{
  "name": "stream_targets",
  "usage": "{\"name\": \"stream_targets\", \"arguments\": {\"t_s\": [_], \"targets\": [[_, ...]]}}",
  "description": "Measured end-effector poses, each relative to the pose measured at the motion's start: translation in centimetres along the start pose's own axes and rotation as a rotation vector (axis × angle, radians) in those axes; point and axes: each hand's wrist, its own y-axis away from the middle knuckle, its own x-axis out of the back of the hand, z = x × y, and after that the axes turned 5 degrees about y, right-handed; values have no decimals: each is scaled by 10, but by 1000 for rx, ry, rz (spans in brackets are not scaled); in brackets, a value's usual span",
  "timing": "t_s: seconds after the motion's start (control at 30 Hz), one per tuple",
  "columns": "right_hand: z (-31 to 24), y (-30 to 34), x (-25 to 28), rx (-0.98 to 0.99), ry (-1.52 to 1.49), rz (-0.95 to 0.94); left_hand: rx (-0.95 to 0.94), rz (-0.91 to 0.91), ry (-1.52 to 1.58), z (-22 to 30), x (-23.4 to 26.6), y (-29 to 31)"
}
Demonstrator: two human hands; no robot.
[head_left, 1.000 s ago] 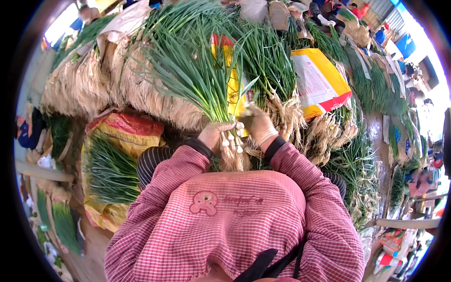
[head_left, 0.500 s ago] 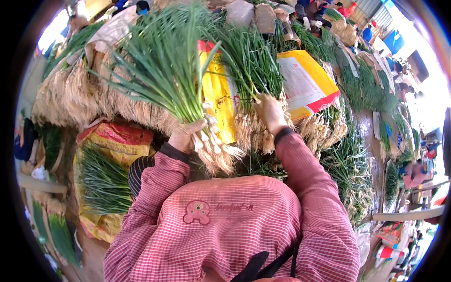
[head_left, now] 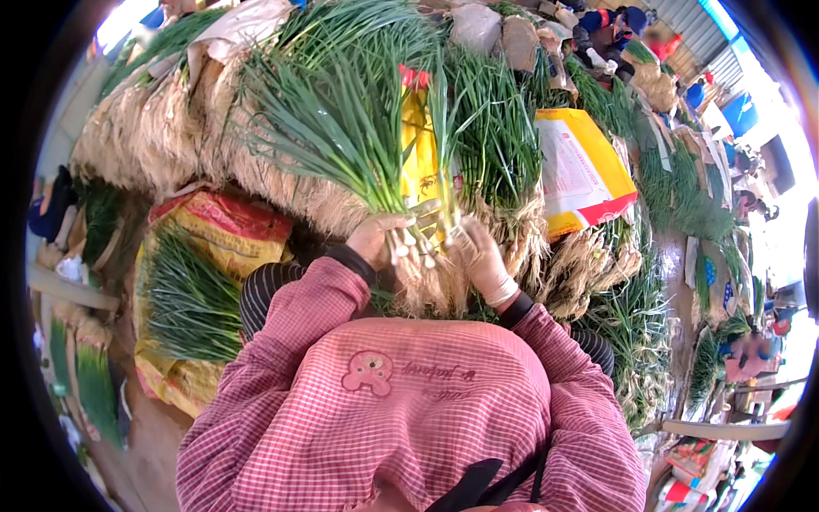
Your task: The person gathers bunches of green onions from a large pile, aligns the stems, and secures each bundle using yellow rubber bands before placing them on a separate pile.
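Note:
My left hand (head_left: pixel 375 239) is closed round a thick bunch of green onions (head_left: pixel 363 162). Their green leaves fan up and to the left, and the white bulbs and roots hang below the fist. Close beside it, my right hand (head_left: pixel 482 260) pinches a few separate green onion stalks (head_left: pixel 445 183) low, near their white ends. These stalks stand almost upright next to the bunch. Behind both hands lie a yellow bag (head_left: pixel 418 128) and a heap of green onions (head_left: pixel 499 141) with roots toward me.
Rooted green onions (head_left: pixel 171 128) are piled at the far left. A yellow and red sack (head_left: pixel 247 230) with more onions lies left. A yellow, white and red package (head_left: pixel 580 166) rests on the right pile. Another person (head_left: pixel 610 34) sits at the back right.
My right hand has come from the heap toward my left hand, bringing a few stalks with it. The bunch in my left hand now sits slightly further right in view.

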Motion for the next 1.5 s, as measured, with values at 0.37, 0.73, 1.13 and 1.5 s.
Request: {"name": "stream_targets", "arguments": {"t_s": [0.37,0.73,1.13,1.5], "targets": [[-79,-52,16,163,483,-262,45,180,-211,-28,29,-5],[-40,-71,-26,320,823,-249,144,369,-482,-33,25,-13],[-7,-4,68,-143,595,-420,270,208,-337,-19,-6,13],[3,-20,15,356,932,-213,311,266,-366,-16,12,0]]}}
